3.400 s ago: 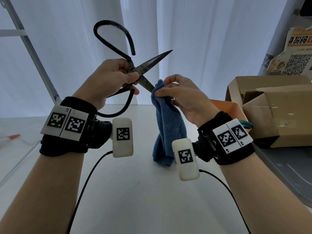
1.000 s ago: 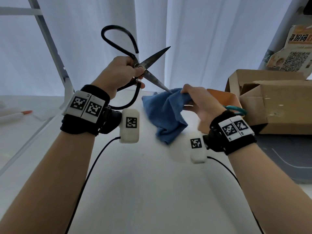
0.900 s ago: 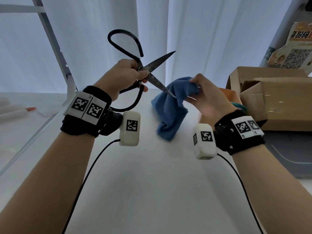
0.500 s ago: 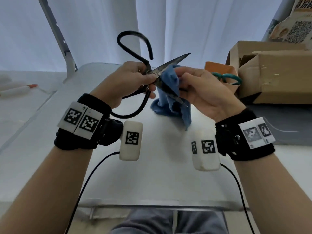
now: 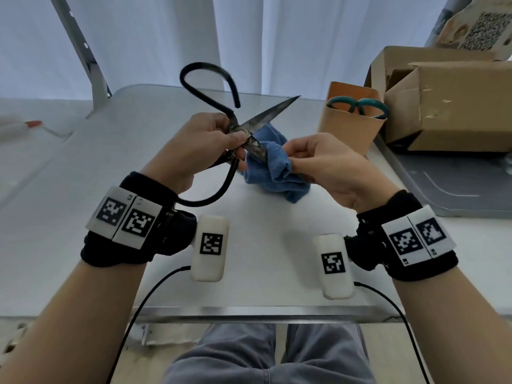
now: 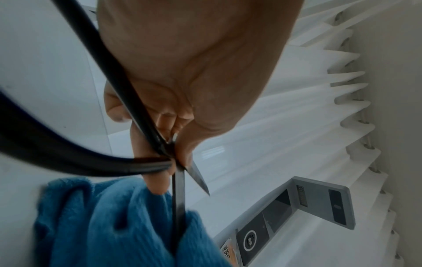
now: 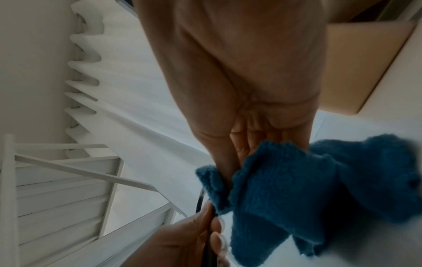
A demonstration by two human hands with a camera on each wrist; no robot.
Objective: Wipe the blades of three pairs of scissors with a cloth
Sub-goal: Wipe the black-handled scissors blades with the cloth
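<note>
Large black iron scissors (image 5: 266,115) with looped handles are held spread above the white table (image 5: 155,167). My left hand (image 5: 205,142) grips them at the pivot (image 6: 170,144). My right hand (image 5: 313,159) pinches a blue cloth (image 5: 274,167) folded around the lower blade (image 5: 256,148), whose tip is hidden in the fabric. The upper blade points up and right, bare. In the left wrist view the lower blade (image 6: 178,198) runs down into the cloth (image 6: 109,225). The right wrist view shows the cloth (image 7: 297,189) bunched under my fingers. Green-handled scissors (image 5: 357,106) stand in an orange cup (image 5: 346,126).
An open cardboard box (image 5: 448,106) stands at the right behind the cup, on a grey mat (image 5: 443,189). A red-tipped pen (image 5: 25,126) lies far left. The table's metal front edge (image 5: 249,311) is near my knees. White curtains hang behind.
My right hand brought the cloth up from beside the scissors and wrapped it round the lower blade, sliding it outward. Both hands dropped lower toward the table; the view tilted down.
</note>
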